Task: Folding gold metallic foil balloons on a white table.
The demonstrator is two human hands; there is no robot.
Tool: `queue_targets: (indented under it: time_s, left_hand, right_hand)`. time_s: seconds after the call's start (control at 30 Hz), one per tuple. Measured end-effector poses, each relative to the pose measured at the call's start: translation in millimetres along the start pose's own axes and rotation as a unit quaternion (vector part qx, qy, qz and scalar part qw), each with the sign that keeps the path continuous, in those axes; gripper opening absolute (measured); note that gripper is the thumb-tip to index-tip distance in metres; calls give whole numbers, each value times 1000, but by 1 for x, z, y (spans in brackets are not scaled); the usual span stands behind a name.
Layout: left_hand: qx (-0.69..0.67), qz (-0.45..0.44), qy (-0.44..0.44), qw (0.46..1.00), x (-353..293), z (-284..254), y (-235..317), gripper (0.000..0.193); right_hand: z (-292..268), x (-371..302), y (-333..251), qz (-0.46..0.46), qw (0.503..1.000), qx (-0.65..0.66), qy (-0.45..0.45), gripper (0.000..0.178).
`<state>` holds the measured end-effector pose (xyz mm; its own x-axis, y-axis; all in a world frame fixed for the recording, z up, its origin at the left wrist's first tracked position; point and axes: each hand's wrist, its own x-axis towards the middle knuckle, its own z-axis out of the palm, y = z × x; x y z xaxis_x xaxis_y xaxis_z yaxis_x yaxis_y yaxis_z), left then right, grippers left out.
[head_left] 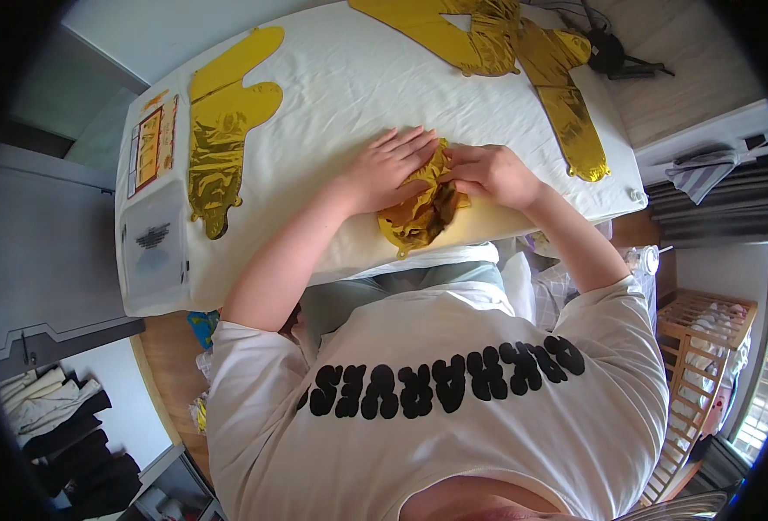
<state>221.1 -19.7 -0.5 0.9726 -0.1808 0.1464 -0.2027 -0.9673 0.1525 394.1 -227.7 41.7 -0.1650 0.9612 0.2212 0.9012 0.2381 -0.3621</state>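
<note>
Gold over white

Gleams gold on the crumpled foil balloon (416,210) and flat foil balloons (219,122) at 10 and 1 o'clock. Shows white on the cloth (332,95), black lettering (486,372) on the white T-shirt (453,443) at 6.

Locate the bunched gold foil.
In the head view, the bunched foil is right of centre, by the near edge of the white surface, touched by left hand and right hand.

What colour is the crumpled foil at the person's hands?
The crumpled foil is shiny gold, best seen in the head view.
</note>
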Motion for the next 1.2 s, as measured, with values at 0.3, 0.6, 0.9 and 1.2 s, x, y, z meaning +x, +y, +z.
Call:
queue_targets:
  time_s: [0.3, 0.6, 0.9, 1.2]
  left_hand:
    - [-370, -163, -88, 910, 4, -16, -12, 72]
    - [-569, -38, -21, 821, -2, -23, -24, 55]
    - [-521, -52, -15, 852, -1, -23, -28, 53]
    - [-497, -59, -18, 866, -4, -17, -28, 57]
  right_hand:
    - [14, 12, -21, 145, 985, -15, 96, 27]
    - [22, 19, -30, 194, 970, -58, 137, 34]
    - [7, -3, -22, 174, 975, 105, 92, 42]
    - [12, 3, -24, 209, 963, 133, 109, 32]
